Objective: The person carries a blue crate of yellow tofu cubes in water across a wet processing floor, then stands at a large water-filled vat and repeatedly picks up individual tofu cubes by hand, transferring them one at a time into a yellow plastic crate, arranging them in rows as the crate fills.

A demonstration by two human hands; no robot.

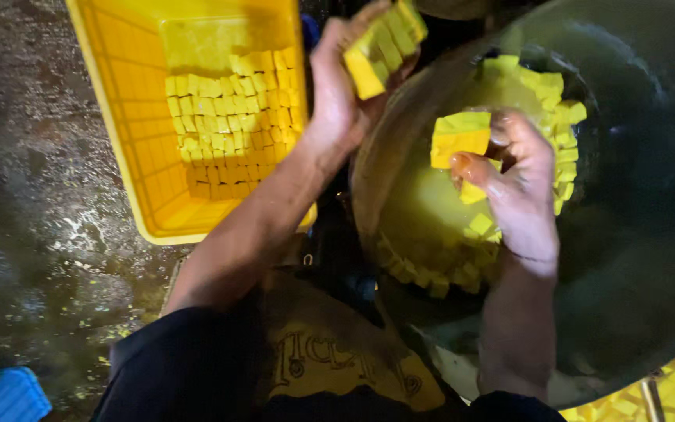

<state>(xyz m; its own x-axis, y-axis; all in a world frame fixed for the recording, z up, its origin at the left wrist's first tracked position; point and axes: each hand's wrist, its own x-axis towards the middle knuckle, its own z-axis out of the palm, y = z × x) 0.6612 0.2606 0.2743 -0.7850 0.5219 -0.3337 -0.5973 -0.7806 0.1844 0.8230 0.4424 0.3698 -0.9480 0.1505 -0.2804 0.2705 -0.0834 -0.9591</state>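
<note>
- Left hand point(341, 94) clenched around stack of yellow cubes point(384, 47), raised between yellow plastic crate point(119, 117) and large dark metal wok point(634, 234).
- Right hand point(521, 187) gripping yellow block point(460, 137) over wok.
- Crate partly filled with cubes in rows; many left floating under right hand.

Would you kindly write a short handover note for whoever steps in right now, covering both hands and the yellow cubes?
Left hand: raised between crate and pan, gripping a stack of yellow blocks.
Right hand: over the pan, holding one yellow block in its fingertips.
Big dark pan: pale liquid with many yellow cubes floating along its edge.
Yellow crate: on the wet floor, rows of cubes inside, part of its bottom bare.
Done: many cubes are in the pan.
Left: the cubes in hand and those in the crate.
</note>
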